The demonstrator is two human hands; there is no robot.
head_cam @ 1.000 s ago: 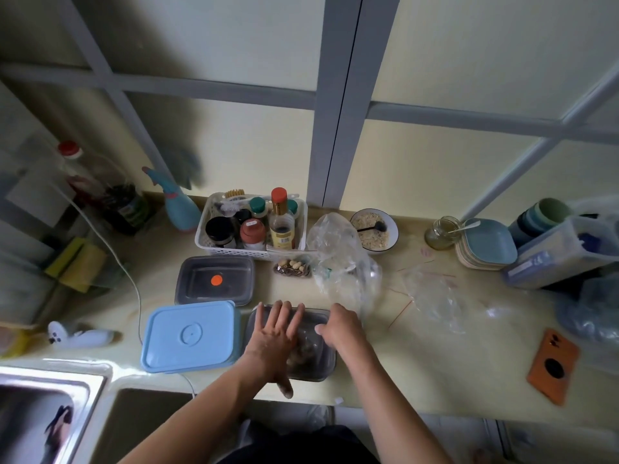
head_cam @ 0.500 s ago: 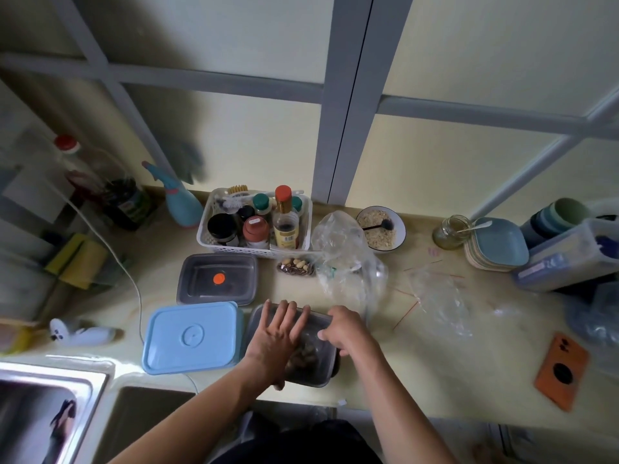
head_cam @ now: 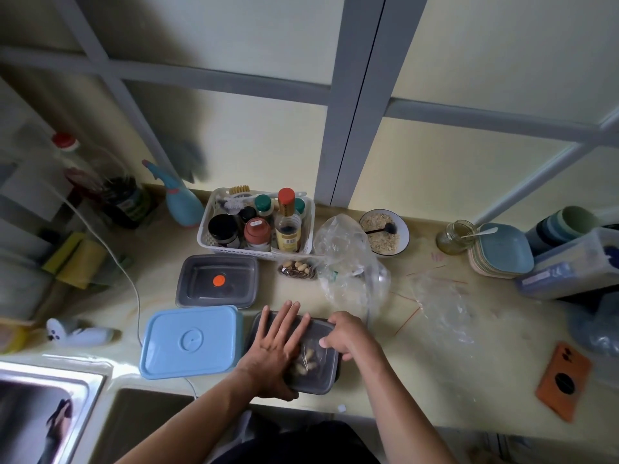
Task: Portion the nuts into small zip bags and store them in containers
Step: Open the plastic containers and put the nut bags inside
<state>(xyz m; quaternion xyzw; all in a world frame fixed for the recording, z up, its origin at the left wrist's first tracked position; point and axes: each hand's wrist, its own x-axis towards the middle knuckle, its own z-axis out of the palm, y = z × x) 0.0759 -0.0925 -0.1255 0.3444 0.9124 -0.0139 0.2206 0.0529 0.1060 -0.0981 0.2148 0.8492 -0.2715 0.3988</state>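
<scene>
Right, both hands are down on the dark container (head_cam: pixel 315 380) at the front edge of the counter (head_cam: pixel 435 370). The left hand (head_cam: pixel 276 346) lies flat across its clear lid, fingers straight and spread, pressing down on the left half. The right hand (head_cam: pixel 348 334) sits at the far right corner, fingers curled over the lid's rim and gripping it. Through the lid, between the two hands, a small bag of nuts (head_cam: pixel 306 361) shows inside the container, pale shells against the dark base.

Just to the left, touching or very nearly touching the container, lies a blue lidded box (head_cam: pixel 191 341). Behind that sits a second dark container (head_cam: pixel 217 281) with an orange sticker (head_cam: pixel 219 280) in the middle. Further back, another small packet of nuts (head_cam: pixel 298 269) rests on the counter, just in front of a white basket (head_cam: pixel 308 226) crowded with jars and bottles. A big crumpled clear plastic bag (head_cam: pixel 348 262) stands beside that packet, and more loose clear bags (head_cam: pixel 442 303) lie flat off to the right. At the back there is a bowl of oats (head_cam: pixel 385 232) with a dark spoon in it, then a glass jar (head_cam: pixel 455 236), then a stack of blue plates (head_cam: pixel 502 251). An orange phone (head_cam: pixel 562 381) lies near the right front edge, well apart from the hands. A steel sink (head_cam: pixel 43 413) fills the lower left corner.
</scene>
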